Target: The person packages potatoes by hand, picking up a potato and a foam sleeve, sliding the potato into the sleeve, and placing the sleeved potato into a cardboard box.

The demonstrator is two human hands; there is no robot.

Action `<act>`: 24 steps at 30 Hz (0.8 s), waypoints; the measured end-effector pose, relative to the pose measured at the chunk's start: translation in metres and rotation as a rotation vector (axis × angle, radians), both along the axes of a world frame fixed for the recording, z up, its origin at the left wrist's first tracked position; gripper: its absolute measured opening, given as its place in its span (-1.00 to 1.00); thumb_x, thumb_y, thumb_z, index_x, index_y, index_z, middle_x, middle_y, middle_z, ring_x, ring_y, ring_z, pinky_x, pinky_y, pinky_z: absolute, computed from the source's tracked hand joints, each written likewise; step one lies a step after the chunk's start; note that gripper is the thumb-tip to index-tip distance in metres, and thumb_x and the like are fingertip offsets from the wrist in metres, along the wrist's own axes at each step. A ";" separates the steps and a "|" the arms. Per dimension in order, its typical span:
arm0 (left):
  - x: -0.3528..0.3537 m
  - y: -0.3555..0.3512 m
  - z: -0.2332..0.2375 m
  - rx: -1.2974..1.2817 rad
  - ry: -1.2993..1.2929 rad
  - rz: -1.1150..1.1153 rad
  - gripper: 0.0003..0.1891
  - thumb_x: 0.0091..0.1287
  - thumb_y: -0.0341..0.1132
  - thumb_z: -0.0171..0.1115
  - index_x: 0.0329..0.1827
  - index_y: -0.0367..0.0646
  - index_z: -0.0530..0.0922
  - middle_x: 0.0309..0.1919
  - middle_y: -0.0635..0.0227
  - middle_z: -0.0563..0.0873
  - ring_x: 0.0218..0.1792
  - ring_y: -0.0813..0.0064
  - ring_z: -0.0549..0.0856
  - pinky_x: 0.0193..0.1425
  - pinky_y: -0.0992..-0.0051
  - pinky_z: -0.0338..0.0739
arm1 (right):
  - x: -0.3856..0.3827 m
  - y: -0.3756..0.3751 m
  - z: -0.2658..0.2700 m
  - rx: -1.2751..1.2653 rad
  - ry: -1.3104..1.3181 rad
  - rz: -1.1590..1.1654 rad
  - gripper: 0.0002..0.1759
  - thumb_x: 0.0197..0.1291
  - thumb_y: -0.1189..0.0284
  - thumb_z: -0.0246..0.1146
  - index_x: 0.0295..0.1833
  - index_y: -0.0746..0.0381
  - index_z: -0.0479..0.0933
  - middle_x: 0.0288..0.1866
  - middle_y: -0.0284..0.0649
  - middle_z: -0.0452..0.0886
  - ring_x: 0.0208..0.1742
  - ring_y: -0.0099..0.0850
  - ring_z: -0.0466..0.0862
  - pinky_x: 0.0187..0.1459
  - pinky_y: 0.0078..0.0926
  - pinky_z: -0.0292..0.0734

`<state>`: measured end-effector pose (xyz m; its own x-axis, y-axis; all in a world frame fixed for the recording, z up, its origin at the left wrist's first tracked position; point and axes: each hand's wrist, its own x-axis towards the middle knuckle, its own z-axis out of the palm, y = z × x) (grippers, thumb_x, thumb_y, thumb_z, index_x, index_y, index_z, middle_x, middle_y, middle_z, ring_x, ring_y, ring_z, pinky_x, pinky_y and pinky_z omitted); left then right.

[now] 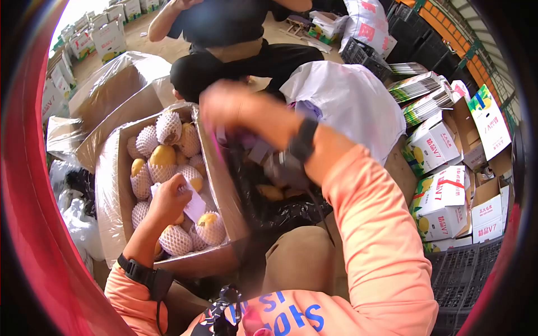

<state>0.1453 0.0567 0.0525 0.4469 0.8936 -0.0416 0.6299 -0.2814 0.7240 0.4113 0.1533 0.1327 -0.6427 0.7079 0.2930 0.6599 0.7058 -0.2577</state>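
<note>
My left hand (170, 197) is closed over the open cardboard box (224, 185), its fingers curled on a pale lilac paper sheet (195, 206). Yellow mangoes (162, 155) in white foam nets (176, 239) fill the box around it. My right hand (227, 106), smeared by motion, is raised past the box's far right corner. Below my right forearm lies a black plastic liner (291, 210) with a few mangoes (271, 192) inside. Purple and white pieces lie near its far end, partly covered by my arm.
A person in dark clothes (224, 28) sits opposite. A white sack (353, 101) bulges right of my arm. Printed cartons (440, 196) and black crates (465, 274) stand at right. A plastic-lined box (120, 95) is behind left, with plastic bags (75, 218) beside the mango box.
</note>
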 end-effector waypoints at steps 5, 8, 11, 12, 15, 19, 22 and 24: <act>-0.007 0.005 -0.010 -0.005 -0.090 0.106 -0.77 0.13 -0.37 0.25 -0.22 -0.28 0.47 -0.42 0.05 0.61 -0.35 0.22 0.64 -0.22 0.34 0.48 | 0.085 0.023 0.050 0.916 0.166 -0.735 -0.16 0.11 0.43 0.27 0.46 0.12 -0.02 -0.04 0.02 0.57 -0.24 -0.18 0.65 -0.22 -0.26 0.60; -0.011 0.008 -0.027 -0.132 -0.303 0.254 -0.83 0.21 -0.48 0.21 -0.16 -0.27 0.46 -0.40 0.32 0.57 -0.39 0.55 0.58 -0.31 0.50 0.50 | 0.139 -0.006 -0.030 0.154 0.176 -0.696 -0.70 0.10 0.42 0.20 -0.02 0.24 0.48 -0.41 -0.16 0.63 -0.43 -0.26 0.65 -0.37 -0.35 0.52; -0.003 0.006 -0.027 -0.232 -0.379 0.276 -0.81 0.27 -0.50 0.16 -0.09 -0.23 0.40 -0.33 0.35 0.54 -0.34 0.66 0.57 -0.41 0.62 0.54 | 0.180 -0.051 -0.137 -0.762 -0.032 -0.670 -0.70 0.11 0.38 0.25 -0.03 0.24 0.54 -0.31 -0.15 0.65 -0.43 -0.42 0.65 -0.40 -0.44 0.55; 0.002 0.005 -0.027 -0.243 -0.367 0.271 -0.81 0.27 -0.50 0.16 -0.09 -0.23 0.40 -0.33 0.35 0.54 -0.34 0.66 0.57 -0.41 0.62 0.54 | 0.181 -0.064 -0.160 -0.848 -0.188 -0.699 -0.71 0.13 0.39 0.22 -0.03 0.24 0.54 -0.27 -0.11 0.65 -0.35 -0.32 0.66 -0.31 -0.38 0.57; 0.012 0.000 -0.028 -0.271 -0.443 0.294 -0.79 0.29 -0.53 0.12 -0.07 -0.18 0.33 -0.30 0.35 0.51 -0.38 0.64 0.56 -0.41 0.63 0.57 | 0.201 -0.065 -0.234 -0.771 -0.394 -0.759 -0.71 0.18 0.39 0.13 -0.01 0.23 0.54 -0.13 -0.04 0.63 -0.15 -0.15 0.64 -0.12 -0.26 0.55; 0.013 0.009 -0.033 -0.235 -0.579 0.310 -0.75 0.32 -0.57 0.02 -0.03 -0.08 0.24 -0.25 0.33 0.51 -0.36 0.59 0.62 -0.40 0.60 0.63 | 0.231 -0.043 -0.335 -0.298 -0.291 -0.914 -0.67 0.23 0.39 0.00 0.05 0.21 0.52 0.10 0.02 0.53 0.11 -0.06 0.54 0.10 -0.14 0.45; 0.020 0.015 -0.019 -0.224 -0.648 0.374 -0.59 0.29 -0.61 0.01 0.17 -0.06 0.23 -0.16 0.26 0.53 -0.26 0.53 0.64 -0.25 0.54 0.63 | 0.219 -0.040 -0.326 -0.555 -0.485 -0.953 -0.58 0.25 0.15 -0.02 0.07 0.17 0.49 0.10 0.06 0.51 0.12 -0.07 0.53 0.12 -0.13 0.44; 0.012 0.027 -0.020 -0.145 -0.701 0.390 -0.51 0.23 -0.64 0.03 0.23 -0.08 0.29 -0.12 0.29 0.52 -0.13 0.54 0.59 -0.03 0.53 0.54 | 0.234 -0.041 -0.344 -0.455 -0.443 -0.904 -0.53 0.26 0.05 -0.05 0.07 0.13 0.49 0.05 0.05 0.55 0.07 0.00 0.56 0.06 -0.08 0.46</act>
<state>0.1577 0.0833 0.0328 0.0696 0.9976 0.0051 0.0504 -0.0086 0.9987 0.6458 0.1126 -0.2111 0.1825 0.9528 -0.2425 0.9827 -0.1843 0.0154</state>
